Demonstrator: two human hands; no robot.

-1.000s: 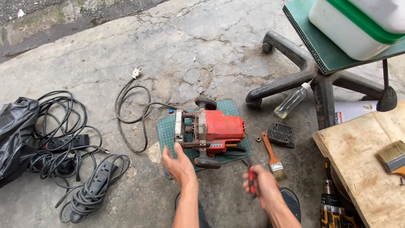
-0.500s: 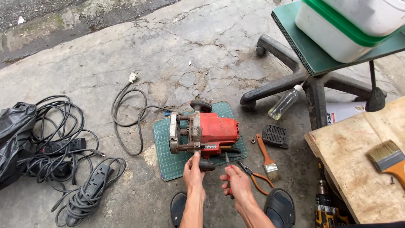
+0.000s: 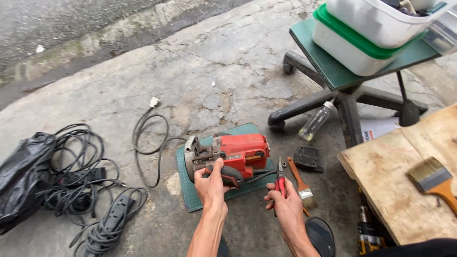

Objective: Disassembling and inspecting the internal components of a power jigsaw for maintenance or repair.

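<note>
Red-bodied power tool [image 3: 228, 159], with grey metal front and black handle, is laid on its side on a green cutting mat [image 3: 190, 192] spread over cracked concrete ground [image 3: 200, 71]. Its black handle is gripped by the left hand [image 3: 212, 183], fingers curled together around it. A pair of red-handled pliers [image 3: 280, 183] is held in the right hand [image 3: 285, 202], fingers closed about the handles, tips pointed away from the person, just beside the tool's right end.

Listed nearby:
- Small paintbrush [image 3: 301, 184] with orange handle, lying on the ground just right of the pliers.
- Black ribbed plastic part [image 3: 308, 159], beyond the brush.
- Clear plastic bottle [image 3: 316, 122], lying tilted against the black chair base [image 3: 328, 107].
- Green board [image 3: 333, 71] set on that base, carrying white tubs [image 3: 362, 43], one with a green lid.
- Power cord [image 3: 147, 143] with white plug, looped left of the mat.
- Tangle of black cables and power strips [image 3: 90, 195], with a black bag [image 3: 21, 176] at far left.
- Wooden board [image 3: 404, 185] at right, bearing a wide brush [image 3: 433, 178].
- Cordless drill [image 3: 367, 233], partly seen beside the wooden board.
</note>
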